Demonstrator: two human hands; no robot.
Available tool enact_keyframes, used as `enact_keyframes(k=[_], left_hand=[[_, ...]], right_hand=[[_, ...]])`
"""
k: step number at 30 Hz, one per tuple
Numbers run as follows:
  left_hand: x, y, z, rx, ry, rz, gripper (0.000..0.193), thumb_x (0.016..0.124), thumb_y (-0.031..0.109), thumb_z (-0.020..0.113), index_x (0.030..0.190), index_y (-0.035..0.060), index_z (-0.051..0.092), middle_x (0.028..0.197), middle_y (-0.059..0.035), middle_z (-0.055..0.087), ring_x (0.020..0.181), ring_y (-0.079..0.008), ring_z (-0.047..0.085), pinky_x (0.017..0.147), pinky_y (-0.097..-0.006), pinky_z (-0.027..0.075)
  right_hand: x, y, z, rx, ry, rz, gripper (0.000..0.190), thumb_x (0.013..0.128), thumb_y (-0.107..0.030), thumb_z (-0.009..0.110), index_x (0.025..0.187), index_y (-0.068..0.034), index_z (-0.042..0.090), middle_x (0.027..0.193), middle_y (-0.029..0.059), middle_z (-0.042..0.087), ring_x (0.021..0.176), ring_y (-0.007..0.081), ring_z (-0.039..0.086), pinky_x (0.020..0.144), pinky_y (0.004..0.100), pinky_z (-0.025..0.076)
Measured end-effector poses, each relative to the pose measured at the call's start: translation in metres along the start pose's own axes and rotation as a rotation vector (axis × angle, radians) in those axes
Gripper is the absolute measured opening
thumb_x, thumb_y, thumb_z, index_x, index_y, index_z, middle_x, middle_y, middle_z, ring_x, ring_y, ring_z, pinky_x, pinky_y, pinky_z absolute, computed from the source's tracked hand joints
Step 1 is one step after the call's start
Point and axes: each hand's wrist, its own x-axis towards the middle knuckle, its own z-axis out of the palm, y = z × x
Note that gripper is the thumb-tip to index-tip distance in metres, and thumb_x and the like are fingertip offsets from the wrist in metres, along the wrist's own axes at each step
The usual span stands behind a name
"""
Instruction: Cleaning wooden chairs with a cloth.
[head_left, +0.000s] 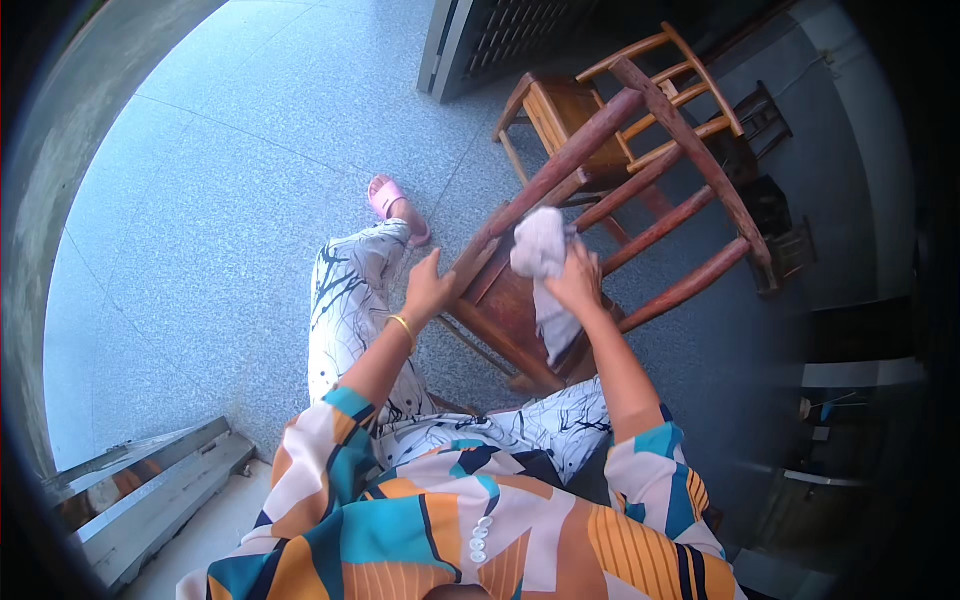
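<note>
A bunched pale cloth (541, 244) is in my right hand (577, 277), with one end hanging over the seat. The cloth is against the worn reddish-brown wooden chair (517, 322), near where the backrest meets the seat. At the near left corner of that seat, my left hand (427, 289) rests by the wooden edge. Whether its fingers grip the wood is hidden. A gold-coloured bangle (403, 330) circles the left wrist. The chair's backrest (694, 150), with its several round rails, slants away to the upper right.
Behind the chair stands a lighter wooden chair (570, 120). A dark door with a lattice panel (517, 37) is at the top. Speckled grey floor (225, 225) spreads left. A metal frame (165, 495) lies at lower left. My foot wears a pink slipper (386, 196).
</note>
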Motion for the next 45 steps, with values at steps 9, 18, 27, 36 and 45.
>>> enact_keyframes(k=[9,18,27,36,45], left_hand=[[-0.006,-0.014,0.031,0.165,-0.038,-0.116,0.045,0.086,0.037,0.045,0.113,0.0006,0.05,0.101,-0.0252,0.057,0.098,-0.0394,0.054,0.085,-0.0472,0.041],[0.006,0.004,0.031,0.261,0.059,-0.221,0.038,0.087,0.04,0.043,0.084,0.006,0.058,0.076,-0.0198,0.062,0.074,-0.0383,0.06,0.067,-0.048,0.045],[0.006,-0.004,0.041,0.291,0.149,-0.127,0.032,0.085,0.039,0.048,0.086,0.0088,0.059,0.074,-0.0154,0.063,0.069,-0.0353,0.06,0.063,-0.0454,0.046],[0.005,-0.002,0.039,0.298,0.117,-0.189,0.034,0.085,0.04,0.048,0.092,0.0098,0.062,0.079,-0.018,0.063,0.074,-0.0373,0.06,0.065,-0.0454,0.046],[0.008,0.002,0.039,0.389,0.048,-0.2,0.034,0.087,0.042,0.043,0.089,0.0105,0.057,0.076,-0.0171,0.063,0.072,-0.037,0.061,0.063,-0.0474,0.046]], right_hand=[[0.011,-0.027,0.088,0.023,-0.194,0.152,0.073,0.067,-0.019,0.066,0.131,-0.002,0.034,0.14,0.0188,0.024,0.123,0.0367,0.029,0.1,0.0486,0.03],[-0.008,0.023,0.059,1.071,-0.221,0.408,0.061,0.07,-0.006,0.062,0.126,-0.004,0.038,0.114,0.0085,0.052,0.106,0.0209,0.05,0.089,0.0322,0.042],[0.131,0.022,0.085,0.677,-0.174,-0.046,0.055,0.08,-0.034,0.059,0.122,-0.001,0.045,0.125,0.0196,0.046,0.117,0.0293,0.043,0.094,0.0346,0.035],[0.107,0.006,0.08,0.215,-0.34,0.254,0.062,0.077,-0.035,0.06,0.125,0.0,0.042,0.124,0.0223,0.047,0.117,0.0331,0.046,0.096,0.0372,0.037],[0.001,-0.052,0.076,-0.277,-0.321,0.092,0.033,0.073,-0.011,0.057,0.104,0.0,0.061,0.126,0.0118,0.044,0.112,0.0331,0.039,0.087,0.0429,0.039]])
